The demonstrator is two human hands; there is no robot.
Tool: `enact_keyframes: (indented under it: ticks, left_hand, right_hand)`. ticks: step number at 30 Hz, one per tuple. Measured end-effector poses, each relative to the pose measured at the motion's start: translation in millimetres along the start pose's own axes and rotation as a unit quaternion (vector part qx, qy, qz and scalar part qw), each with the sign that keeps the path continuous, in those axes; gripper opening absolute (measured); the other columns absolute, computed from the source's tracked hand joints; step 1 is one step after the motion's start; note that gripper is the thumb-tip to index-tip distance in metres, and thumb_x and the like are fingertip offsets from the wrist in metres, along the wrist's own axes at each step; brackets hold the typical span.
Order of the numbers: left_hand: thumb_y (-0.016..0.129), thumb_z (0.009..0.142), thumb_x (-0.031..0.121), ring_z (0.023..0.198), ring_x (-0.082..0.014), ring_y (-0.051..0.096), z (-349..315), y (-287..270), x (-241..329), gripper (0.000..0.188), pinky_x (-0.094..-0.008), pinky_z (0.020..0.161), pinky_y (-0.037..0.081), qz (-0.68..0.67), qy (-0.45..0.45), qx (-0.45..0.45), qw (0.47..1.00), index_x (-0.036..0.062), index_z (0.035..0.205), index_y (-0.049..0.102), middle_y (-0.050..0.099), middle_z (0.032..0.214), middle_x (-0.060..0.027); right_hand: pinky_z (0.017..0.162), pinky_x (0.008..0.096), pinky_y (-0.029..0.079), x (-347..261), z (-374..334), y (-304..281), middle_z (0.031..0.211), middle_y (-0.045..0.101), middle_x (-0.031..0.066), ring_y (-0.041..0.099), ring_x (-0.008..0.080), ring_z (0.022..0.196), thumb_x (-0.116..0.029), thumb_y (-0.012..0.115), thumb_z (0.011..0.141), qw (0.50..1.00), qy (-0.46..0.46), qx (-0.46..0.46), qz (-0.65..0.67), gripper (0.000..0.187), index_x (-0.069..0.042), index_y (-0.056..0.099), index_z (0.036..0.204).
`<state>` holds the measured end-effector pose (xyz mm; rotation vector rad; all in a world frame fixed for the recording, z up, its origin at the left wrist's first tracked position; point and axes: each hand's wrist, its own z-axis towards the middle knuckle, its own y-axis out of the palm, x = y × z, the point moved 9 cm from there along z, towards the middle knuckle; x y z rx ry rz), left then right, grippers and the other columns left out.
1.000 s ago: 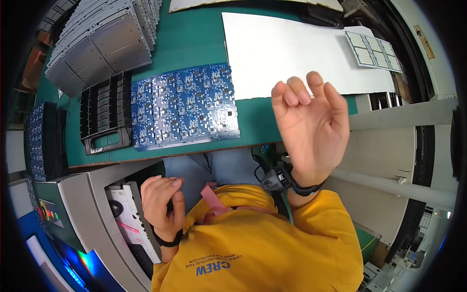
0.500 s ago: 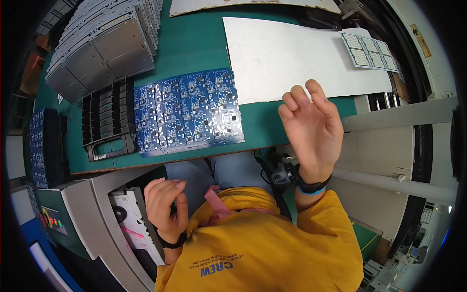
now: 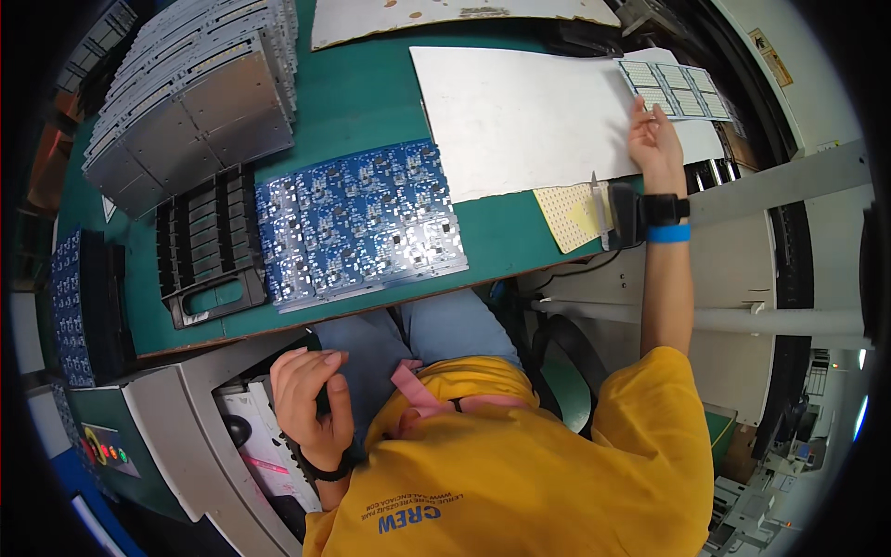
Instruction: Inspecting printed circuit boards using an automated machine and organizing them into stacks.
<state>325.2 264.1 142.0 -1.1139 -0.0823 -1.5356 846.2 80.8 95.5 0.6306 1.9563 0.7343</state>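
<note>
My right hand (image 3: 655, 144) is stretched out to the far right, fingers apart. Its fingertips overlap the near edge of a pale panel of circuit boards (image 3: 675, 90); whether they touch it I cannot tell. My left hand (image 3: 311, 404) hovers in front of the table edge near my lap, loosely curved, thumb apart and nothing in it. Blue circuit board panels (image 3: 362, 218) full of small components lie flat at the table's middle, beside a black slotted rack (image 3: 209, 241). A white sheet (image 3: 520, 121) lies partly under the pale panel.
Many grey metal-faced panels (image 3: 213, 111) stand in a row at the back left. A yellow perforated card (image 3: 566, 215) and a thin pale tool (image 3: 599, 209) are near my right wrist. More blue boards (image 3: 72, 306) stand far left. A pale rail (image 3: 789, 190) crosses at right.
My right hand has moved away from me to the pale panel, uncovering the yellow card and thin tool. My left hand has hardly moved. The view has shifted slightly.
</note>
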Motion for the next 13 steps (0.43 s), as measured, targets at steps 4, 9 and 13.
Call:
enact_keyframes:
  ticks: [4, 9, 13]
  left_hand:
    - [0.054, 0.076, -0.002, 0.077, -0.0259, 0.06, 4, -6, -1, 0.017, -0.04, 0.08, 0.044, -0.016, 0.006, 0.006, 1.0, 0.0017, 0.092, 0.06, 0.064, 0.081, -0.0091]
    - [0.05, 0.082, 0.0, 0.075, -0.0238, 0.06, -6, -16, -10, 0.015, -0.0403, 0.082, 0.043, -0.045, -0.031, 0.01, 0.998, 0.0015, 0.095, 0.057, 0.065, 0.081, -0.01]
    - [0.055, 0.08, 0.005, 0.078, -0.0259, 0.061, -6, -23, -25, 0.015, -0.0404, 0.083, 0.044, -0.149, -0.1, 0.026, 0.983, 0.0031, 0.094, 0.06, 0.067, 0.085, -0.0076]
  right_hand:
    - [0.042, 0.0159, 0.037, -44, 35, -18, 0.074, 0.055, 0.0068, 0.049, 0.008, 0.056, -0.011, 0.054, 0.089, 0.987, -0.088, -0.067, -0.118, 0.009, -0.003, 0.05, 0.091]
    - [0.041, 0.0178, 0.032, 7, -111, 25, 0.067, 0.045, -0.0003, 0.037, 0.0048, 0.047, -0.008, 0.05, 0.091, 0.936, -0.238, -0.074, -0.247, 0.006, -0.007, 0.044, 0.091]
    - [0.049, 0.0214, 0.039, 21, -165, 25, 0.128, 0.049, 0.0115, 0.049, 0.0107, 0.064, -0.01, 0.051, 0.091, 0.885, -0.233, -0.259, -0.308, 0.034, -0.011, 0.037, 0.122]
